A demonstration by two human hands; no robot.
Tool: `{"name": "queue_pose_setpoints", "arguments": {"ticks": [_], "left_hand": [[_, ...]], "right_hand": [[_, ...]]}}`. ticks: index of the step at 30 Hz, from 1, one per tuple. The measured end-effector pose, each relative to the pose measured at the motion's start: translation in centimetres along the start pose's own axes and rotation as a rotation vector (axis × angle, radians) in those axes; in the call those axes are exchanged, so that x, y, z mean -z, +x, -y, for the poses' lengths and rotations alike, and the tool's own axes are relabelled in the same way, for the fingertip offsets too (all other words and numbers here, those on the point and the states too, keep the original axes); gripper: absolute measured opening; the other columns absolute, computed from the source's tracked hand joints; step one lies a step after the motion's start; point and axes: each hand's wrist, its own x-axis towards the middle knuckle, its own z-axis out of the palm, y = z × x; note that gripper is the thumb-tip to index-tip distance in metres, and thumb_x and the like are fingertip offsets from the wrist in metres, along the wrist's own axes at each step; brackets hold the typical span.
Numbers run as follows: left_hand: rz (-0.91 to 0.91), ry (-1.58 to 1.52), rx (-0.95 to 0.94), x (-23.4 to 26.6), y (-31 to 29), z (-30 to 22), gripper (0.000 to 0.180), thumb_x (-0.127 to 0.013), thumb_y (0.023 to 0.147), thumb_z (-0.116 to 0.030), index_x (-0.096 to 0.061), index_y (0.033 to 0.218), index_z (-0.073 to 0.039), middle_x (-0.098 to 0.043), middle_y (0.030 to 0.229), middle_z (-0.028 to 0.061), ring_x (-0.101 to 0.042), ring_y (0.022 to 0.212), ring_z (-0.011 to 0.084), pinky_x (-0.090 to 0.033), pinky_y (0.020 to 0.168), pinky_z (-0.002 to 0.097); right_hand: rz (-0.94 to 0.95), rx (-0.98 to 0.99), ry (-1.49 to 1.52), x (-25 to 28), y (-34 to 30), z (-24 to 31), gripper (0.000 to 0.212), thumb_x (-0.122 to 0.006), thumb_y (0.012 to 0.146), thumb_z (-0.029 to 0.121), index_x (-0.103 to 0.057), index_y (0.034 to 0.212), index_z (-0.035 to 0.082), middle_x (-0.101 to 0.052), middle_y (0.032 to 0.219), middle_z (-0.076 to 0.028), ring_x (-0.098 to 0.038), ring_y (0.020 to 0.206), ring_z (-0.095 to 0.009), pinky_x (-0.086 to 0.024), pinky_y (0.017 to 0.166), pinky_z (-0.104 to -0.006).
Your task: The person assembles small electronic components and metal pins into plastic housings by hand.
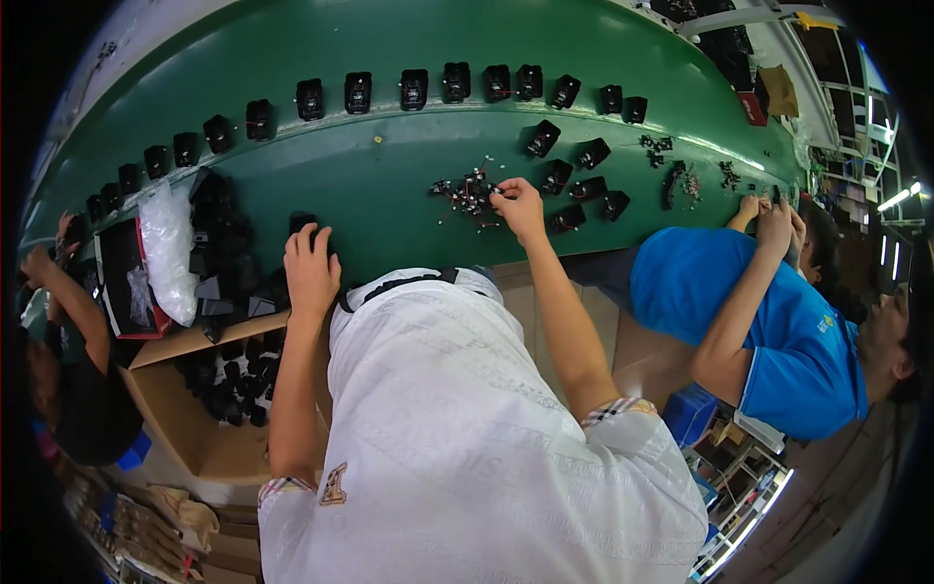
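Observation:
At the near edge of the green table, my left hand has its fingers curled over a black plastic housing, most of which the hand hides. My right hand reaches to the right side of a loose pile of small wired parts, black with red wires and pale ends. Thumb and index finger are pinched together there; what lies between them is too small to make out. Right of that hand stand several black housings in a loose cluster.
A long row of black housings runs along the table. To the left are heaped black parts, a clear plastic bag and an open carton. A person in a blue shirt works at right; another person's arm shows at left.

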Motion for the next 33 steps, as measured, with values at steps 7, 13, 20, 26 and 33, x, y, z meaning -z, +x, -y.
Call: {"name": "queue_pose_setpoints", "arguments": {"ticks": [7, 13, 20, 26, 33], "left_hand": [[0.132, 0.034, 0.047, -0.6, -0.7, -0.7, 0.056, -0.07, 0.076, -0.006, -0.054, 0.129, -0.007, -0.049, 0.132, 0.0146, -0.046, 0.123, 0.0371, -0.041, 0.101, 0.0462], [0.167, -0.075, 0.024, -1.1, -0.6, -0.5, 0.061, -0.073, 0.073, -0.002, -0.053, 0.13, -0.008, -0.049, 0.133, 0.0137, -0.045, 0.124, 0.0372, -0.043, 0.101, 0.0437], [0.179, -0.248, 0.156, -2.6, -0.7, -0.2, 0.048, -0.079, 0.076, -0.015, -0.058, 0.118, -0.008, -0.053, 0.12, 0.0143, -0.058, 0.107, 0.0362, -0.05, 0.09, 0.0418], [0.109, -0.327, 0.204, -3.7, -0.3, -0.3, 0.04, -0.081, 0.077, -0.025, -0.062, 0.107, -0.007, -0.056, 0.108, 0.0128, -0.061, 0.098, 0.0338, -0.051, 0.083, 0.0412], [0.141, -0.681, 0.421, -1.8, 1.5, -1.9, 0.028, -0.076, 0.084, -0.026, -0.067, 0.101, -0.005, -0.065, 0.091, 0.011, -0.062, 0.085, 0.0216, -0.049, 0.077, 0.0334]], "right_hand": [[0.013, 0.028, 0.192, 2.5, -1.9, 2.8, 0.019, -0.072, 0.079, 0.006, -0.059, 0.094, 0.005, -0.063, 0.078, 0.001, -0.059, 0.066, -0.007, -0.045, 0.054, -0.0215], [0.102, 0.016, 0.378, 2.7, -1.7, 2.2, 0.014, -0.069, 0.09, 0.011, -0.066, 0.097, 0.0, -0.068, 0.089, -0.004, -0.067, 0.077, -0.013, -0.052, 0.064, -0.0225], [0.202, -0.095, 0.65, 3.7, -3.6, 5.8, 0.017, -0.062, 0.096, 0.008, -0.066, 0.108, -0.004, -0.069, 0.113, -0.011, -0.067, 0.094, -0.015, -0.053, 0.084, -0.0237], [0.288, 0.009, 0.638, 3.1, -6.6, 10.8, 0.017, -0.065, 0.092, 0.005, -0.067, 0.105, -0.005, -0.068, 0.116, -0.013, -0.066, 0.094, -0.015, -0.052, 0.086, -0.0268], [0.579, 0.072, 0.684, 1.4, -9.4, 13.9, 0.009, -0.066, 0.088, -0.003, -0.066, 0.097, -0.003, -0.067, 0.111, -0.013, -0.065, 0.099, -0.017, -0.053, 0.087, -0.0295]]}}
